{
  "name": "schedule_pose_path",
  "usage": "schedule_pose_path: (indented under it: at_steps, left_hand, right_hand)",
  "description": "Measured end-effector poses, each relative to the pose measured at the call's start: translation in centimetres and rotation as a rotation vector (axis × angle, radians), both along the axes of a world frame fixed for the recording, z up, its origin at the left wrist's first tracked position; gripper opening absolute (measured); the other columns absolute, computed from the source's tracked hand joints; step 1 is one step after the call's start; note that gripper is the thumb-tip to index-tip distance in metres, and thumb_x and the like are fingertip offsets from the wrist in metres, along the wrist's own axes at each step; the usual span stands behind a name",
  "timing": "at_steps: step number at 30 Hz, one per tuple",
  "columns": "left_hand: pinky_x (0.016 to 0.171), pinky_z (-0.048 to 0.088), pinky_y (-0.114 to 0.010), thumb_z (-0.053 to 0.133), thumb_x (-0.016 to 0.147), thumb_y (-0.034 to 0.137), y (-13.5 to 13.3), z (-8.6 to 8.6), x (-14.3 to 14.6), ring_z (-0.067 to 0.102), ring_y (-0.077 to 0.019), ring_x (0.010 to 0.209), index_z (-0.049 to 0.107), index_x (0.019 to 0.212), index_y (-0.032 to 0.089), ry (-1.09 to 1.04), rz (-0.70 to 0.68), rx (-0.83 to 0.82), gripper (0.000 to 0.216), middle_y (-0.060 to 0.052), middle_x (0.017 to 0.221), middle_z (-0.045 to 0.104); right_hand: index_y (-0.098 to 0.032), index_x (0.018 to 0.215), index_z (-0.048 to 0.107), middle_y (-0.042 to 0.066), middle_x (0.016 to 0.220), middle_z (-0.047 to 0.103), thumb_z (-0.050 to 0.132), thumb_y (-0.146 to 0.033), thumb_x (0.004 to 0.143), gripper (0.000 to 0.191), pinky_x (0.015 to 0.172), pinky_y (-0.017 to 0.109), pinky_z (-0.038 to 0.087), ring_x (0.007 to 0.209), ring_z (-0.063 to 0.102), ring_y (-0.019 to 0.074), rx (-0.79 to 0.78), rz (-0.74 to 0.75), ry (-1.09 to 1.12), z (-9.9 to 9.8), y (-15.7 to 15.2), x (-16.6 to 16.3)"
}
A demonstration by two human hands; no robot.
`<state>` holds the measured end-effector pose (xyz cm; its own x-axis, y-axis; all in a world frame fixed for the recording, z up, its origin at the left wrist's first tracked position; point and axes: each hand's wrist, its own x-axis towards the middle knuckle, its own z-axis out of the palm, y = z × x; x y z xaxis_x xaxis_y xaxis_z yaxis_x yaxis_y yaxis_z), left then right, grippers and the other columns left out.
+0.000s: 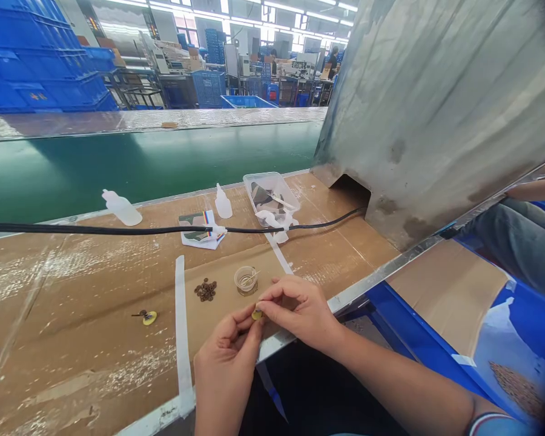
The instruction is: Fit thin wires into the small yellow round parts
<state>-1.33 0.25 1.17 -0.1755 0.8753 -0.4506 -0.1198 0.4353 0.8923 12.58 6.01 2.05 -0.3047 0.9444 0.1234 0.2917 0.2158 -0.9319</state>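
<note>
Between the fingertips of both hands, near the table's front edge, is a small yellow round piece [257, 315]. My left hand [227, 351] pinches it from the left and below. The thumb and index finger of my right hand [300, 312] are closed at its upper side, and fingers hide most of it. Just beyond them stands a small clear cup [246, 278] with a thin stick in it. A pile of small brown round pieces [206, 290] lies left of the cup. Further left, another yellow round piece [149, 318] has a dark part at its edge.
A black cable [118, 229] crosses the table. Behind it are two white squeeze bottles [122, 209], a clear plastic box [272, 197] and a camouflage-patterned piece [194, 225]. A metal panel [427, 121] rises at right, with another person's arm [533, 191] beyond. A green conveyor belt [163, 158] runs behind.
</note>
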Motion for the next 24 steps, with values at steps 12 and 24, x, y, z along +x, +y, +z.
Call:
schedule_pose_path:
  at_steps: [12,24]
  left_hand:
    - [0.086,0.051,-0.033,0.070,0.068,0.045,-0.04,-0.31,-0.15,0.063,-0.0196,0.086,0.060,0.107,0.015,0.043,0.001,-0.010,0.050,-0.008,0.093,0.067]
    - [0.084,0.051,-0.027,0.071,0.068,0.043,-0.05,0.12,-0.02,0.063,-0.0195,0.090,0.061,0.105,0.016,0.024,0.014,-0.019,0.047,-0.007,0.098,0.067]
  right_hand:
    - [-0.021,0.082,0.068,-0.001,0.073,0.062,0.063,-0.031,0.082,0.011,0.090,0.030,0.044,0.069,0.055,0.0101,0.006,0.017,-0.011,-0.25,0.13,0.04]
    - [-0.020,0.082,0.068,0.000,0.073,0.062,0.063,-0.029,0.082,0.010,0.090,0.030,0.044,0.069,0.055,0.0105,-0.007,0.019,-0.004,-0.08,0.13,0.05]
